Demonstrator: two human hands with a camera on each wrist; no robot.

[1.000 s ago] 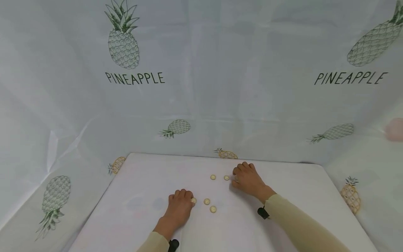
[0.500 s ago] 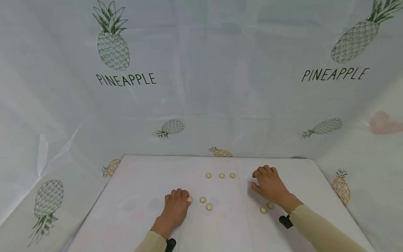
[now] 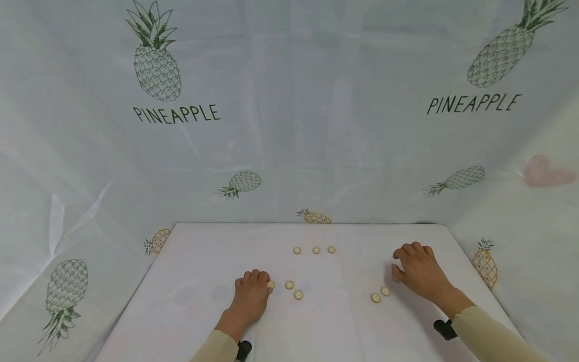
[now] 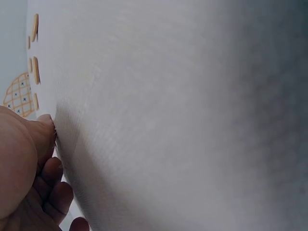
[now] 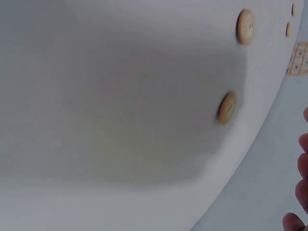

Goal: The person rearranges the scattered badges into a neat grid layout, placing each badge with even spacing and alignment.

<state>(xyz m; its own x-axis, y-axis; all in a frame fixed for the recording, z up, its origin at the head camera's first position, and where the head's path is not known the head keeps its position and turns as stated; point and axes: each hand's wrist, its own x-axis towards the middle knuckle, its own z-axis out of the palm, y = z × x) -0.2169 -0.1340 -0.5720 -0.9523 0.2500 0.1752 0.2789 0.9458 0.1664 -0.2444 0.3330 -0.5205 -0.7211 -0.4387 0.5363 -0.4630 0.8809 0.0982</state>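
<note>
Small round pale buttons with holes lie on the white table. My left hand (image 3: pixel 252 296) rests low on the left, fingers curled, with a button (image 3: pixel 271 284) at its thumb and index finger; it appears pinched there, and the thumb (image 4: pixel 44 126) hides that spot in the left wrist view. My right hand (image 3: pixel 418 269) hovers at the right with its fingers loosely bent and nothing seen between them. Its thumb partly covers a button (image 3: pixel 395 279). Two more buttons lie close by, and the right wrist view has one button (image 5: pixel 227 108) apart from the fingertips (image 5: pixel 302 166).
A row of three buttons (image 3: pixel 316 250) lies toward the back of the table (image 3: pixel 217 241). Two others, including one button (image 3: pixel 298 295), sit right of my left hand. White cloth (image 3: pixel 289 125) printed with pineapples hangs behind and beside the table.
My right hand has moved right, away from the back row, uncovering the row's third button and buttons nearer the front. The left hand stays with its button; the head view has shifted slightly.
</note>
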